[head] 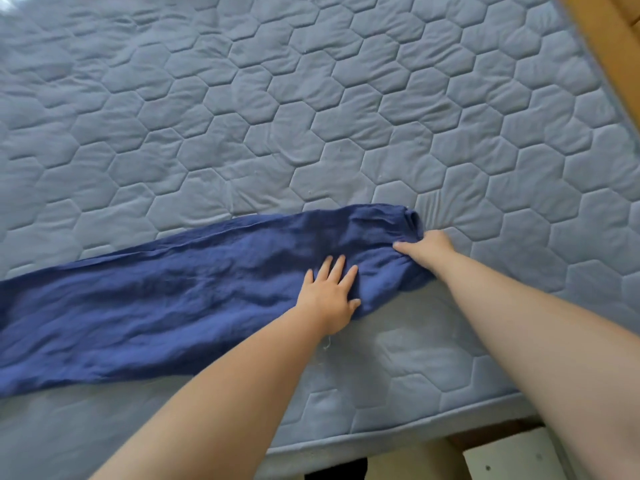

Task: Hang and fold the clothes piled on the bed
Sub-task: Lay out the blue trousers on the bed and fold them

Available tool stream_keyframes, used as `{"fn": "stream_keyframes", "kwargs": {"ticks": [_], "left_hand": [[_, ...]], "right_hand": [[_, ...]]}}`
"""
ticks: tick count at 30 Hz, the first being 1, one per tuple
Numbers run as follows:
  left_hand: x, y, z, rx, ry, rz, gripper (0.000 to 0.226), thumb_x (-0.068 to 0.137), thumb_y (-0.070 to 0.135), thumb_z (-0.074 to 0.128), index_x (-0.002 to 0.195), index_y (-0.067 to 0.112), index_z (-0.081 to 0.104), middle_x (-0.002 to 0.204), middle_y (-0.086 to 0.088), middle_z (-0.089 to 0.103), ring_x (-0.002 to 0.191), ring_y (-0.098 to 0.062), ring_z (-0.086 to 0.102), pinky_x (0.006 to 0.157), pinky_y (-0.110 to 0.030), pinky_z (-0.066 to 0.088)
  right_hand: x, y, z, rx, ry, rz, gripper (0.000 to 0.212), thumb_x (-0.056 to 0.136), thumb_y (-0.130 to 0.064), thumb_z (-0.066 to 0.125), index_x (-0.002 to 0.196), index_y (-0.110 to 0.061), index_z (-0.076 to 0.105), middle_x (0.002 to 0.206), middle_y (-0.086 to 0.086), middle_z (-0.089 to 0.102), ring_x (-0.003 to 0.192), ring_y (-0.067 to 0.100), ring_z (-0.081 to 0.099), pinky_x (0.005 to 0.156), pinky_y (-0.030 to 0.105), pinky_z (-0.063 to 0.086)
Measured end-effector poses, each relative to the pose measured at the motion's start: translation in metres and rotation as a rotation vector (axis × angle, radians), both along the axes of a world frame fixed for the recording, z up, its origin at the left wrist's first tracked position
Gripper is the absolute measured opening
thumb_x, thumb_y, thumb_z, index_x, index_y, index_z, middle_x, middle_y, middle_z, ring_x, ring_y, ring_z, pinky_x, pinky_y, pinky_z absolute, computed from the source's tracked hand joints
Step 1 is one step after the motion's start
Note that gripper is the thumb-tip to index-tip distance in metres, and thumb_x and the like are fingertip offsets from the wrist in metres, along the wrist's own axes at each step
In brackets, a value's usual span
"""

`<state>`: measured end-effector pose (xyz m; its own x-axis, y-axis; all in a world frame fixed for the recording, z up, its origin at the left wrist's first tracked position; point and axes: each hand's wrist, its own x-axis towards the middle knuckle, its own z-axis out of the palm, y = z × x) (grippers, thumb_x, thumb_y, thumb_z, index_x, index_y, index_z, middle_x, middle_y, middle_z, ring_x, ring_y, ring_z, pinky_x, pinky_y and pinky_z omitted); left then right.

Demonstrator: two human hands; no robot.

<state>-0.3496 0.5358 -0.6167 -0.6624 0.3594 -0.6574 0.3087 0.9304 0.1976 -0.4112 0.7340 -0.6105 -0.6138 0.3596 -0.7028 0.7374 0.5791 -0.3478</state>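
Observation:
A long dark blue garment (156, 299) lies stretched flat across the near part of the bed (311, 116), running from the left edge of the view to the middle right. My left hand (330, 292) presses flat on the cloth near its right end, fingers spread. My right hand (424, 249) grips the bunched right end of the garment, fingers curled into the fabric.
The bed has a light blue quilted cover with a hexagon pattern. Its near edge (398, 434) runs along the bottom right. A wooden frame (609, 39) borders the top right. A white object (512, 455) stands on the floor below the bed edge.

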Motion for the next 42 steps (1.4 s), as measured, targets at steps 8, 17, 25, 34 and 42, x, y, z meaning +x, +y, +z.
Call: {"fn": "stream_keyframes", "kwargs": {"ticks": [8,17,25,34,42], "left_hand": [[0.001,-0.01,0.021,0.091,0.321,0.121,0.061,0.1,0.03,0.033,0.153,0.025,0.002,0.16,-0.004,-0.009,0.147,-0.024,-0.009,0.116,-0.051,0.001],[0.039,-0.077,0.006,-0.056,-0.002,0.184,0.058,0.101,0.046,0.023,0.152,0.032,0.0,0.16,-0.001,-0.012,0.147,-0.022,-0.013,0.116,-0.053,0.003],[0.004,-0.044,0.079,0.375,0.148,0.434,0.076,0.093,0.022,0.053,0.153,0.022,0.005,0.161,-0.004,-0.002,0.148,-0.021,-0.001,0.119,-0.043,0.01],[-0.066,-0.053,0.302,0.952,-0.127,0.455,0.098,0.062,0.002,0.077,0.147,0.012,0.029,0.126,0.0,0.052,0.113,-0.013,0.052,0.088,-0.01,0.045],[-0.037,-0.054,0.502,0.918,0.149,0.122,0.022,0.076,0.002,0.076,0.091,0.014,0.067,0.074,0.006,0.064,0.064,0.002,0.056,0.057,-0.004,0.041]], "right_hand": [[0.014,0.002,0.029,0.212,0.244,-0.117,0.025,0.088,-0.017,0.055,0.105,0.0,0.059,0.11,0.023,0.063,0.102,0.04,0.058,0.077,0.035,0.043],[0.017,-0.018,0.043,0.104,0.242,-0.188,0.028,0.086,-0.018,0.054,0.105,0.002,0.061,0.102,0.022,0.063,0.096,0.038,0.058,0.072,0.029,0.037],[0.015,-0.05,0.113,-0.279,0.308,-0.032,0.01,0.09,-0.007,0.056,0.091,-0.002,0.064,0.083,0.011,0.061,0.08,0.02,0.056,0.059,0.027,0.044],[0.026,-0.067,0.336,-0.16,0.38,0.538,0.027,0.088,-0.009,0.06,0.064,-0.017,0.052,0.061,-0.004,0.05,0.059,0.005,0.044,0.051,0.015,0.032],[0.088,-0.072,0.533,0.06,0.533,0.611,0.026,0.09,-0.018,0.06,0.066,-0.016,0.051,0.066,-0.003,0.049,0.061,0.008,0.045,0.054,0.021,0.028]]}}
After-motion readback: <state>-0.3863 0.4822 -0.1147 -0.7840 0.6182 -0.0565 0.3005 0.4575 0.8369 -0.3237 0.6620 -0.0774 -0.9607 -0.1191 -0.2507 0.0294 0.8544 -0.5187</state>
